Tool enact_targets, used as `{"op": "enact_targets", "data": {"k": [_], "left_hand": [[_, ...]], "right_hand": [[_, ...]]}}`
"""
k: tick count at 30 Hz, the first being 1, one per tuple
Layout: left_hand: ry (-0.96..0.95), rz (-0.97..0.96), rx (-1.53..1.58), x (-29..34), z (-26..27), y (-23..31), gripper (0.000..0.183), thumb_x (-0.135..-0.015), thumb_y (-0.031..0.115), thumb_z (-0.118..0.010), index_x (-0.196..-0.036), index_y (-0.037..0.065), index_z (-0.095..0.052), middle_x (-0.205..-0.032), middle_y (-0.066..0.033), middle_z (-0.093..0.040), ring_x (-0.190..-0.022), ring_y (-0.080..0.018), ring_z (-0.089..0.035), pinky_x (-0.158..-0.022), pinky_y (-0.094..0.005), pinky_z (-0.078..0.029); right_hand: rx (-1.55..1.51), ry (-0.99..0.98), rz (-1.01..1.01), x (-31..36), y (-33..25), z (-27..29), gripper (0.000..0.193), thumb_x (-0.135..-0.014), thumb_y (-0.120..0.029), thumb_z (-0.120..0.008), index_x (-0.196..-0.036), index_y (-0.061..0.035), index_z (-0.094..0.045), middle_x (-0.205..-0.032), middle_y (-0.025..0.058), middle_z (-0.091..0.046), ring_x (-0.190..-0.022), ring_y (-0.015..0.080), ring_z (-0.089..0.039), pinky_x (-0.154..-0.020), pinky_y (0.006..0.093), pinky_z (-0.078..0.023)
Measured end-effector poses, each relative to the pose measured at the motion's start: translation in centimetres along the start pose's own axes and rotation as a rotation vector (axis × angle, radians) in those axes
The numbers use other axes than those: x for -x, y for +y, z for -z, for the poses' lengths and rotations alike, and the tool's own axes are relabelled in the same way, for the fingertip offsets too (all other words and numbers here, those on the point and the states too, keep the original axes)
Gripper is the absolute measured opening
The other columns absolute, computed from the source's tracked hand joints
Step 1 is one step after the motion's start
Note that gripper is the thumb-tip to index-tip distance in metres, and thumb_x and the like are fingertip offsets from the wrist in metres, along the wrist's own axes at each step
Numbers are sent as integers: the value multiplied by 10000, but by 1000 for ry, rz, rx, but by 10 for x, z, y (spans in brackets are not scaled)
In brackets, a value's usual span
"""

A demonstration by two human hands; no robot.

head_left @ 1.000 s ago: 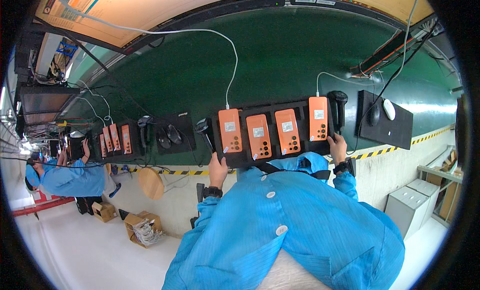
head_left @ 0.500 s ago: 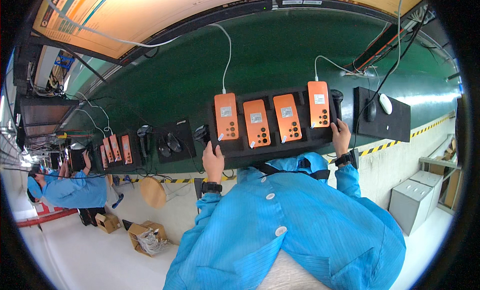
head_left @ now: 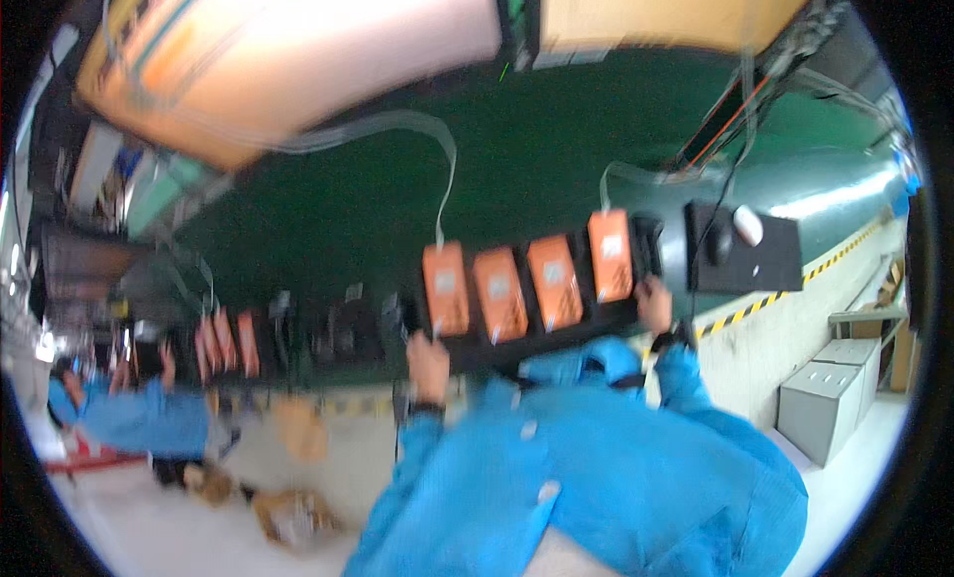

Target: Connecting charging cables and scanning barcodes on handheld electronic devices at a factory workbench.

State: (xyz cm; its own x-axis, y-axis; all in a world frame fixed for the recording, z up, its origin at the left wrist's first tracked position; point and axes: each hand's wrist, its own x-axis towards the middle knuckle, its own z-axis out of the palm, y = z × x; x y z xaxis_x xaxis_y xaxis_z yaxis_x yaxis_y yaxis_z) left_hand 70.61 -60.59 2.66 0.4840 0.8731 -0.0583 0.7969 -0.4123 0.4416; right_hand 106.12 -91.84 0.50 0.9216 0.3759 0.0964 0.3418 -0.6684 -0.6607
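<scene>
A black foam-like tray (head_left: 467,352) lies on the green bench in front of me. Several orange phones stand in a row in it, backs up with pale labels; the leftmost phone (head_left: 446,304) and the rightmost phone (head_left: 610,269) have white cables running into their far ends. My left hand (head_left: 428,369) is closed at the tray's near left corner. At the near right corner my right hand (head_left: 654,305) grips the edge. Motion smears the picture, so finger detail is soft. A dark handheld device (head_left: 648,241) sits at the tray's right end.
Right of the tray, a black mat (head_left: 780,254) carries a white mouse (head_left: 747,225) and a dark one. Monitors (head_left: 328,50) line the far side. Another person (head_left: 149,418) works at the left beside more orange phones (head_left: 227,340). Grey boxes (head_left: 820,408) stand on the right.
The whole view has tilted and blurred, so the bench, tray and phones appear lower. Both hands remain at the tray's corners.
</scene>
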Motion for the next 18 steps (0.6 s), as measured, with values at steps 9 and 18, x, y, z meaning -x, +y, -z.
{"op": "enact_targets", "data": {"k": [9, 18], "left_hand": [[-121, 200, -33, 18, 16, 26, 372, -910, 101, -547, -1210, -96, -450, -1088, -276, -545, -976, -451, -566, -822, -505, -467], [15, 253, 27, 31, -7, 4, 254, -889, 119, -549, -1067, -60, -516, -1045, -293, -586, -952, -467, -571, -797, -524, -459]], "right_hand": [[45, -78, -206, 9, -23, 8, 335, -808, -135, -663, -1095, 33, -624, -936, 290, -649, -909, 446, -626, -803, 485, -505], [258, -290, -212, -9, -39, 3, 263, -794, -118, -634, -1015, 22, -616, -894, 280, -649, -890, 468, -608, -796, 528, -489]]}}
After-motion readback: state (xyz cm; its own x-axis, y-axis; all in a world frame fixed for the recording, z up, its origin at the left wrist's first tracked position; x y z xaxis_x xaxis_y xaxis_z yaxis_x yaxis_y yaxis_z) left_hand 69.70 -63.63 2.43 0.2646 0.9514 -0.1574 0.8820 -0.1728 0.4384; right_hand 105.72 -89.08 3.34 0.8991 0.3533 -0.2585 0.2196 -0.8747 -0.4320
